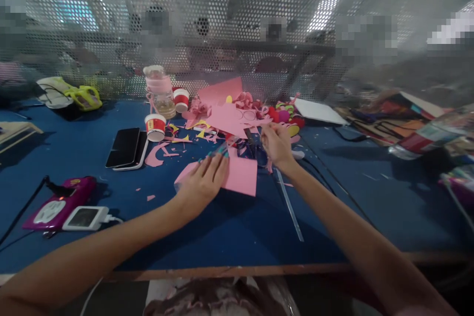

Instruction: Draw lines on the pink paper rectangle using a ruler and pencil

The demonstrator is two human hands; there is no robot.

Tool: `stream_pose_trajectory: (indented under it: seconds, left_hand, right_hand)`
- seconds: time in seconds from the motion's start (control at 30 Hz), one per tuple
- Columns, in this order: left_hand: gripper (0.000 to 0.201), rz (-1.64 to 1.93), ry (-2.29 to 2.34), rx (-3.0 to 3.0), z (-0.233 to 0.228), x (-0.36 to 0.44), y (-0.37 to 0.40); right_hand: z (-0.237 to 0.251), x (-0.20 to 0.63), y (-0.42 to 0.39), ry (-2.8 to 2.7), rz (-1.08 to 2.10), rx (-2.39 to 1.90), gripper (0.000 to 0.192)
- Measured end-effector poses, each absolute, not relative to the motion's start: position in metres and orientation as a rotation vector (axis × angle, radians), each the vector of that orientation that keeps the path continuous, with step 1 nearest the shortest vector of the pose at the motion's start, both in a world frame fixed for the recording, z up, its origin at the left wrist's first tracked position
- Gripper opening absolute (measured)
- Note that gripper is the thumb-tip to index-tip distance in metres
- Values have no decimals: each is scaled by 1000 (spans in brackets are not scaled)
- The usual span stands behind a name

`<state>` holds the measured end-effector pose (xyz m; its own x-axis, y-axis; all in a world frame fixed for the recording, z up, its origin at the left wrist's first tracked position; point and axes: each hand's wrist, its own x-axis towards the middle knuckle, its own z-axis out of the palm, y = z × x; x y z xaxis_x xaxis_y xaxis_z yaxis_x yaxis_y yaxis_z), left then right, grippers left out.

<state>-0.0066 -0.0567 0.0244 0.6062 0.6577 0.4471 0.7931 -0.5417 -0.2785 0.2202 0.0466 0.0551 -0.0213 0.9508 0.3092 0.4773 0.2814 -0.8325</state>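
My left hand [205, 177] flat, fingers extended, pressing pink sheet [243, 176] on blue table [229, 244]. Right hand [277, 145] curled by pink cutouts [227, 117]; can't tell its hold. Uneven palm pressure could skew sheet.

The blue-topped desk [237, 239] has a brownish front edge. Toward its front left corner lie a purple rectangular device [82, 192] and a small white device with a dark screen [84, 217]. A clear bottle with a pink band [160, 94] stands near the back edge; a flat pink paper sheet [242, 177] lies centrally.
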Motion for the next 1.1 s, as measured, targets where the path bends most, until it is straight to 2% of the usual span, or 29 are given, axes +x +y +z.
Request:
stream_pose_trajectory:
  seconds: [0.2,0.37,0.5,0.63,0.77,0.87,1.1]
  left_hand:
    - [51,-160,-1133,-2447,2,3,-86]
    - [57,-69,-1295,-2452,-8,0,-87]
    - [49,-119,-1435,-2532,-11,-3,-81]
    - [73,-386,-1366,-2634,-8,-12,-71]
    - [63,-524,-1325,-2649,-3,-22,-51]
    - [57,-417,-1406,-2762,4,-26,-36]
    - [73,122,-1501,-2814,37,-26,-36]
  right_hand:
    - [43,229,19,-1587,867,-1305,58]
    - [29,222,13,-1664,959,-1333,64]
    - [32,223,6,-1726,917,-1386,58]
    - [41,224,-5,-2310,783,-1481,50]
    - [44,220,-10,-2697,547,-1677,52]
    - [43,217,-10,-2721,479,-1752,57]
    - [40,216,-7,-2731,455,-1771,63]
